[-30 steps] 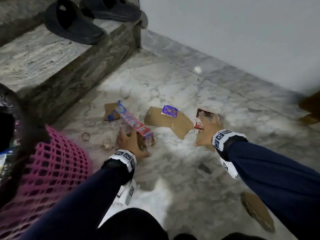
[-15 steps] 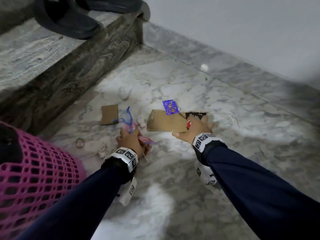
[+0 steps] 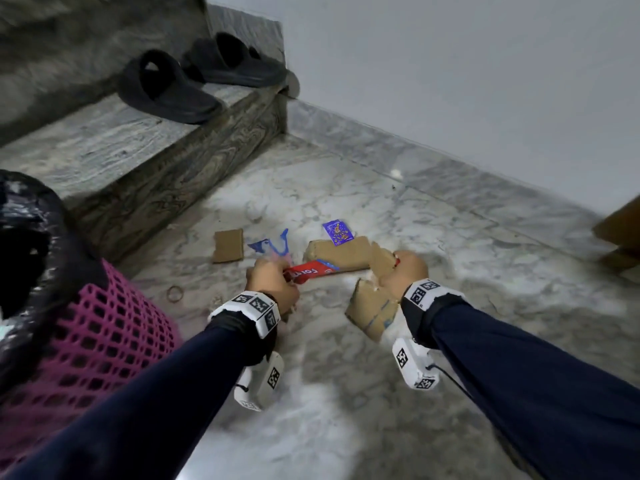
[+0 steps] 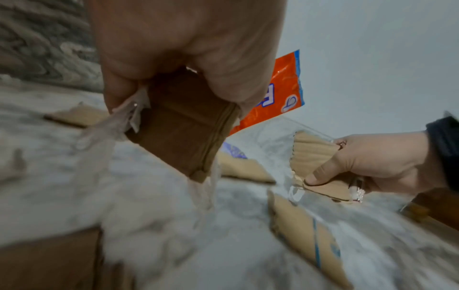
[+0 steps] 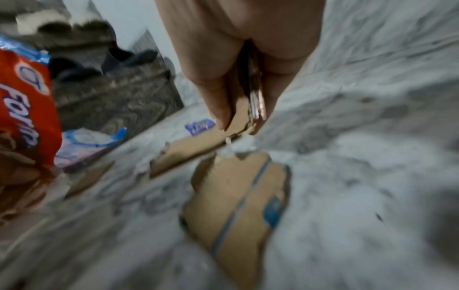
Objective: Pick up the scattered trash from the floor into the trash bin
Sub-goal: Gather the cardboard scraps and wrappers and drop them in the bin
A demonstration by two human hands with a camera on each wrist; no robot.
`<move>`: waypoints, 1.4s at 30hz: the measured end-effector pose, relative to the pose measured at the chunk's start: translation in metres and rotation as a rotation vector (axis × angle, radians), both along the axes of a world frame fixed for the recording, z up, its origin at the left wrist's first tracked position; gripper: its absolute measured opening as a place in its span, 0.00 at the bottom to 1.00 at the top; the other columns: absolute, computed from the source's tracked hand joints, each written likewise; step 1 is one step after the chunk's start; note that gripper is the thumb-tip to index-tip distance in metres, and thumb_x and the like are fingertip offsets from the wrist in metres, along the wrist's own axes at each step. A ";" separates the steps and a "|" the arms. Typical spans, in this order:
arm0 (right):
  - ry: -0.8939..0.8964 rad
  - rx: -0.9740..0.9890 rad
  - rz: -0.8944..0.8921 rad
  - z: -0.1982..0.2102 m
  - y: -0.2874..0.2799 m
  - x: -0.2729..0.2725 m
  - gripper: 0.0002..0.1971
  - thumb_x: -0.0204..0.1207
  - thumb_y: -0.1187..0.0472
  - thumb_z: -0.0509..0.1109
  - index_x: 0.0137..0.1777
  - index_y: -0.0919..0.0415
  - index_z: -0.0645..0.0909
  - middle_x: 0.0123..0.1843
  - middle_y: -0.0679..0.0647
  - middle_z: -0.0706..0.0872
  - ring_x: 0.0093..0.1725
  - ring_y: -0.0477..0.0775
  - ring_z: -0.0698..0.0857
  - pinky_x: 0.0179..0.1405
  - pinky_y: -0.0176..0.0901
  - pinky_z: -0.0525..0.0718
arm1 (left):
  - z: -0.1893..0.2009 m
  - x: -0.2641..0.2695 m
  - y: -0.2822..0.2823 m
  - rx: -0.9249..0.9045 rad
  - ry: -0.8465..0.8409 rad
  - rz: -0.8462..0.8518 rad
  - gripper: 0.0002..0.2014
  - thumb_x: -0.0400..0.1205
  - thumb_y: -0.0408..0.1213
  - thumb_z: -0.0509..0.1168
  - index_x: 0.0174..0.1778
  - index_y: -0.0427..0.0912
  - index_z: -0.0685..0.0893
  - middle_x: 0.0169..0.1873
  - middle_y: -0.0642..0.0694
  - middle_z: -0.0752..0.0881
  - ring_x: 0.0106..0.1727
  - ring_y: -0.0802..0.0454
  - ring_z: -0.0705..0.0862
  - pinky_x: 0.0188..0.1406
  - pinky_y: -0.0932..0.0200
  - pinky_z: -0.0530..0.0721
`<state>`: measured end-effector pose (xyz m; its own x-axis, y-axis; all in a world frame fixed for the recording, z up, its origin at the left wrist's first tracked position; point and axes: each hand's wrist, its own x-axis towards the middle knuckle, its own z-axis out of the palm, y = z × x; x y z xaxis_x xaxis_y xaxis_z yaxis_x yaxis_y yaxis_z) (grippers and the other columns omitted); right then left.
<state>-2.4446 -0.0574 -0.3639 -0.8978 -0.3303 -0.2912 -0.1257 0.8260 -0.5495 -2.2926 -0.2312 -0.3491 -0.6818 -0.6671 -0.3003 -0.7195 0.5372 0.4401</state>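
Beside the pink trash bin [image 3: 104,341], the left hand [image 3: 273,282] is gripping a red wrapper [image 3: 311,271] and the right hand [image 3: 403,271] is pinching torn cardboard [image 3: 381,263].

Head view looks down; wrist views close, sharing floor [image 3: 346,393].

In my left hand [image 3: 273,282], a red-orange wrapper [image 3: 310,271] with white lettering and a blue edge; in my right hand [image 3: 403,271], plain tan cardboard [image 3: 381,263]. On the grey-and-white veined marble floor [image 3: 450,271] lie a tan cardboard piece with blue lines [image 3: 372,311], a purple packet with gold print [image 3: 338,231] and a blue-and-white wrapper [image 3: 268,245]. The pink lattice trash bin [image 3: 86,341] carries a glossy black liner; black slippers [image 3: 166,88] sit on the grey swirled step [image 3: 138,157]; my sleeves are navy
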 end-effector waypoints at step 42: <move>-0.158 -0.596 0.782 0.256 -0.196 0.125 0.18 0.72 0.55 0.74 0.61 0.53 0.77 0.54 0.58 0.88 0.45 0.55 0.87 0.33 0.41 0.80 | 0.294 0.155 -0.068 -0.371 0.154 0.254 0.25 0.74 0.37 0.66 0.69 0.46 0.76 0.71 0.41 0.75 0.69 0.43 0.77 0.61 0.57 0.75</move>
